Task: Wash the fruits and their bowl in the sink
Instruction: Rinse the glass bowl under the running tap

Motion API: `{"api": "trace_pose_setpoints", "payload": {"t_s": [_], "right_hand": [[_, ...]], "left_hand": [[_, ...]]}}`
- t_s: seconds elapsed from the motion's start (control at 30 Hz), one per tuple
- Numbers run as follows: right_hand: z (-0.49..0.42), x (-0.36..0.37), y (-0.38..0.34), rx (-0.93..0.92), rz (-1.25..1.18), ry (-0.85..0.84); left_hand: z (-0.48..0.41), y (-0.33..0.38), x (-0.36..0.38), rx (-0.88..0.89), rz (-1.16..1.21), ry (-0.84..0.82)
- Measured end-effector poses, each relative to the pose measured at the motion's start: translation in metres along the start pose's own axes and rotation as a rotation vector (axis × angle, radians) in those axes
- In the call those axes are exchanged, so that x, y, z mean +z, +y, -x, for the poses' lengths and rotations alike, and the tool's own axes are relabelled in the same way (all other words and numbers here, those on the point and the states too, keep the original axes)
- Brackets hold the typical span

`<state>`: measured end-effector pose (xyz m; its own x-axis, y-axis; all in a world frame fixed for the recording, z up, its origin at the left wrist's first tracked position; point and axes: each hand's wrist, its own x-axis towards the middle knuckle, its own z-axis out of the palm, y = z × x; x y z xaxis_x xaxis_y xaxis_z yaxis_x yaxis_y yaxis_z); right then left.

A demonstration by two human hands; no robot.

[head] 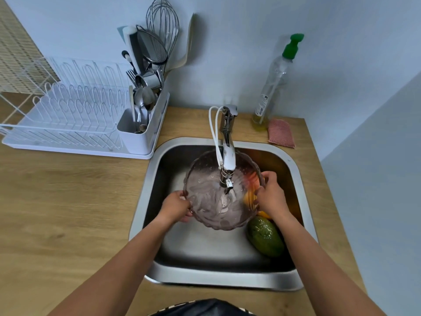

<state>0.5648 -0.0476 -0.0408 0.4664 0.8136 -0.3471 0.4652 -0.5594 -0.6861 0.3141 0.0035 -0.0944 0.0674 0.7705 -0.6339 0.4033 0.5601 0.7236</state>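
Note:
A clear, ribbed plastic bowl (209, 201) is held over the steel sink (218, 279), right under the tap (227, 163), and water runs into it. My left hand (176, 206) grips the bowl's left rim. My right hand (270, 195) grips its right rim. A green fruit (265, 238) lies in the sink at the right, beneath my right forearm. An orange fruit (264, 214) shows partly behind the bowl and my right hand; more orange colour shows through the bowl's wall.
A white dish rack (68, 115) with a cutlery holder (141, 124) stands on the wooden counter (57, 213) at the left. A soap bottle (271, 87) and a pink sponge cloth (281, 133) sit behind the sink. A wall closes the right side.

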Motion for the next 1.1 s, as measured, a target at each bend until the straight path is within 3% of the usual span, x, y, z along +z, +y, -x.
{"api": "trace_pose_setpoints", "payload": {"t_s": [0.27,0.4,0.53,0.7,0.87,1.1], "right_hand": [[-0.008,0.032,0.011,0.140,-0.081,-0.093],[-0.003,0.038,0.008,0.137,-0.073,-0.126],[-0.001,0.030,0.008,0.039,0.079,-0.039],[0.006,0.019,0.008,-0.042,0.128,0.024],[-0.002,0.034,0.016,0.060,-0.043,0.005],[0.005,0.073,0.019,0.275,-0.385,-0.206]], "left_hand": [[0.020,0.024,-0.027,0.225,-0.095,0.147],[0.015,0.017,-0.036,0.122,-0.121,0.126],[0.011,0.005,-0.025,-0.018,-0.195,-0.023],[0.005,-0.004,-0.013,-0.035,-0.142,-0.056],[0.012,0.009,-0.026,0.096,-0.117,0.059],[0.044,0.051,-0.048,0.267,-0.070,0.201]]}}
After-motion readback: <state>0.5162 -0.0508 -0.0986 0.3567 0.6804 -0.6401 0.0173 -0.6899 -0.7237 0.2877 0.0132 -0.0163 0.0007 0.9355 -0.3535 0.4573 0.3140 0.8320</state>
